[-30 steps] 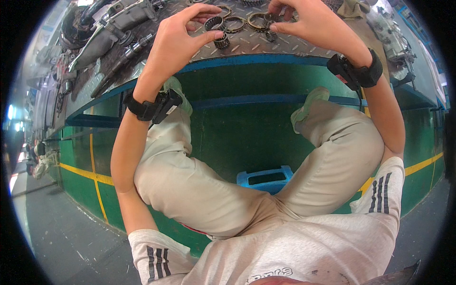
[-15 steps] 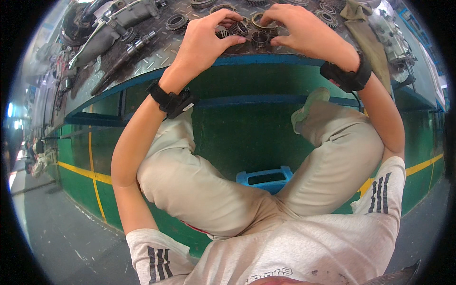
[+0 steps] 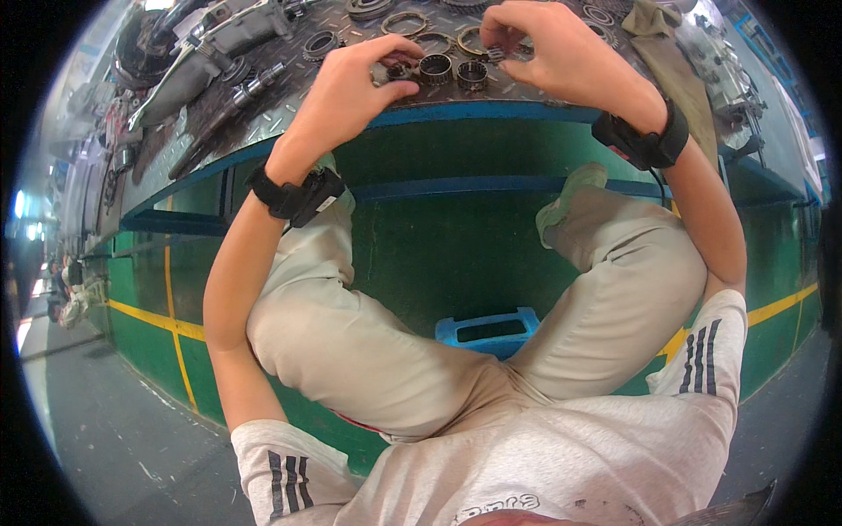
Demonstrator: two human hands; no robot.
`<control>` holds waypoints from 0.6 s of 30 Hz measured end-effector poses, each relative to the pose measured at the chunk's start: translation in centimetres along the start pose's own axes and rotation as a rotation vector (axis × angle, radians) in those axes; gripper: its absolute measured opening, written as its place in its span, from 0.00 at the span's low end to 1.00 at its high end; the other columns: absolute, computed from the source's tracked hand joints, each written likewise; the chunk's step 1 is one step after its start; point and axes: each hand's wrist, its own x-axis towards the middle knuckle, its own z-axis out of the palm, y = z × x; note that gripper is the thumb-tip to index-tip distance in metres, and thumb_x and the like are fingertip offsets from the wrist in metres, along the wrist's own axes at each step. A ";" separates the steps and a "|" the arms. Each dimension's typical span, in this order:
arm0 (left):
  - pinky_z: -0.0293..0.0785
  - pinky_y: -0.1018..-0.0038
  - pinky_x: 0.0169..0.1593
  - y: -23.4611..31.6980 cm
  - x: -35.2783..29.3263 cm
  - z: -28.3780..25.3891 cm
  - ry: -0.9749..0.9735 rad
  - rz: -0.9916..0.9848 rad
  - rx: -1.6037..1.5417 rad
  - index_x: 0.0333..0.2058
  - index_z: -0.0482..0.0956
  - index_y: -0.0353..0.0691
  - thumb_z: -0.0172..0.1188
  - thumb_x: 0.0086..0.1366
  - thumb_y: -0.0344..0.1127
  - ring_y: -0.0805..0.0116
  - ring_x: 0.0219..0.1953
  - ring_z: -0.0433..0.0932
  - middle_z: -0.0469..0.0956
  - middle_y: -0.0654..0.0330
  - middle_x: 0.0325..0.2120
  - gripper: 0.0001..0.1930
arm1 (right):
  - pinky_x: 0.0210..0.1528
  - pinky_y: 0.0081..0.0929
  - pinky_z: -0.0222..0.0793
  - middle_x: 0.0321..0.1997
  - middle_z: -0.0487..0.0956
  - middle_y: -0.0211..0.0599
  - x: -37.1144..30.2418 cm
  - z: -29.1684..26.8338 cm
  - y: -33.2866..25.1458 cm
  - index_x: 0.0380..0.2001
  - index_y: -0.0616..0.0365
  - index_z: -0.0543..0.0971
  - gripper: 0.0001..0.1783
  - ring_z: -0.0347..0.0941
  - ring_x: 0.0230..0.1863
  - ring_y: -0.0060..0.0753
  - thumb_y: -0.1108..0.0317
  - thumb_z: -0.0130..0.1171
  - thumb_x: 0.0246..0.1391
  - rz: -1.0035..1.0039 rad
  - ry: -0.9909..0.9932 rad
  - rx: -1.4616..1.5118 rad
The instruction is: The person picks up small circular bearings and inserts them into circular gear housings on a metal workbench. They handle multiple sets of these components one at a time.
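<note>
My left hand (image 3: 355, 92) is at the bench's near edge, its thumb and fingers curled round a small dark ribbed part (image 3: 395, 72), mostly hidden, probably a needle roller bearing. My right hand (image 3: 566, 53) pinches another dark slotted piece (image 3: 497, 54) that looks like a needle roller bearing; the fingers cover much of it. Between the hands two caged needle bearings stand on the bench: a wider one (image 3: 436, 69) by my left fingers and a smaller one (image 3: 472, 76) nearer my right. Behind them lie thin metal rings, among them a brass-coloured ring (image 3: 469, 39).
The steel tread-plate bench (image 3: 285, 114) has a blue front edge. To the left lie a splined shaft (image 3: 254, 85), a gear ring (image 3: 322, 44) and a grey casting (image 3: 189, 74). An olive cloth (image 3: 671, 70) lies at right. A blue plastic stool (image 3: 488, 331) is below me.
My left hand has moved left, away from the wider bearing, which now stands on the bench. My right hand has lifted slightly and shifted, showing the slotted piece in its fingers.
</note>
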 end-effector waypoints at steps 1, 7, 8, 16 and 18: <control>0.80 0.73 0.48 -0.2 -0.1 -0.3 0.032 -0.044 -0.021 0.56 0.85 0.44 0.77 0.60 0.33 0.67 0.43 0.84 0.89 0.61 0.46 0.23 | 0.49 0.43 0.78 0.42 0.84 0.50 0.2 -0.2 -0.6 0.40 0.63 0.84 0.13 0.81 0.45 0.55 0.69 0.70 0.52 0.046 -0.012 0.065; 0.81 0.75 0.47 2.2 1.8 -0.4 0.213 -0.071 -0.119 0.53 0.87 0.43 0.77 0.61 0.33 0.71 0.37 0.84 0.89 0.61 0.46 0.20 | 0.50 0.45 0.78 0.42 0.83 0.50 0.4 0.7 -0.2 0.41 0.63 0.85 0.12 0.82 0.47 0.56 0.72 0.68 0.51 -0.078 -0.006 0.082; 0.81 0.75 0.47 2.2 2.0 -0.2 0.216 -0.072 -0.118 0.53 0.87 0.43 0.77 0.61 0.33 0.71 0.37 0.84 0.89 0.61 0.46 0.20 | 0.50 0.45 0.78 0.42 0.83 0.50 0.5 0.9 -0.3 0.41 0.63 0.85 0.12 0.82 0.47 0.56 0.72 0.68 0.51 -0.081 -0.007 0.081; 0.82 0.66 0.51 1.5 2.3 1.2 0.068 0.066 0.020 0.51 0.88 0.45 0.77 0.62 0.39 0.56 0.43 0.88 0.90 0.55 0.45 0.19 | 0.51 0.48 0.77 0.42 0.83 0.51 0.2 1.6 -0.3 0.43 0.60 0.87 0.14 0.81 0.48 0.59 0.71 0.69 0.52 -0.104 0.026 0.062; 0.81 0.65 0.52 1.3 2.2 1.1 0.061 0.065 0.023 0.52 0.88 0.45 0.77 0.62 0.39 0.54 0.44 0.87 0.89 0.55 0.46 0.20 | 0.51 0.48 0.77 0.42 0.83 0.51 0.2 1.5 -0.3 0.43 0.61 0.87 0.14 0.81 0.47 0.59 0.71 0.69 0.52 -0.105 0.022 0.060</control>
